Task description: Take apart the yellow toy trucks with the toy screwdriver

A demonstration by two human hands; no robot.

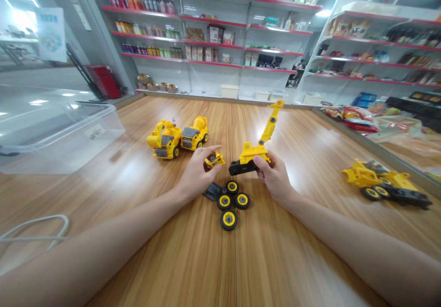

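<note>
My left hand [201, 171] grips a small yellow toy truck cab [214, 159] between thumb and fingers. In my right hand [274, 175] is a toy crane body [253, 153], with a black chassis [244, 167] below and a yellow boom [272, 123] slanting up to a hook-shaped tip. The cab and the chassis are held a short gap apart. Under my hands on the table lie several black toy wheels with yellow hubs [228, 220]. A dark grey plastic piece [213, 191] lies beside them, partly below my left hand.
Two built yellow toy trucks, an excavator-like one [164, 139] and a cement mixer [195, 132], stand at the back left. Loose toy truck parts [386, 185] lie at the right. A clear plastic bin [62, 132] and a pale cable [37, 239] are at the left. Stocked shelves [213, 22] stand behind.
</note>
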